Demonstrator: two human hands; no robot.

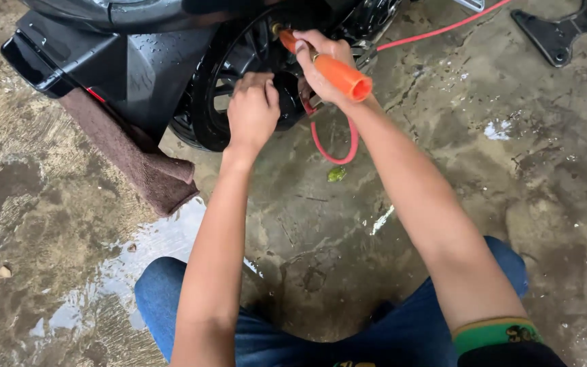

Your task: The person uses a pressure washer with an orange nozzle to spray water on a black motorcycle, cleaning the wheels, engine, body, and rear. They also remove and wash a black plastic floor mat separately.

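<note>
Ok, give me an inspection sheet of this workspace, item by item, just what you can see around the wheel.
Surface: concrete floor, wet, stained, with puddles.
Job's things: orange tool with a red hose looping beneath it, held at the black wheel of a dark vehicle.
Clutter: brown cloth draped from the vehicle to the floor; small green scrap; black bracket at top right.
Grippers: right hand grips the orange tool; left hand at the wheel hub, what it touches is hidden.
Cables: the red hose runs off toward the top right.
Surroundings: the person's blue-jeaned knees at bottom.
</note>
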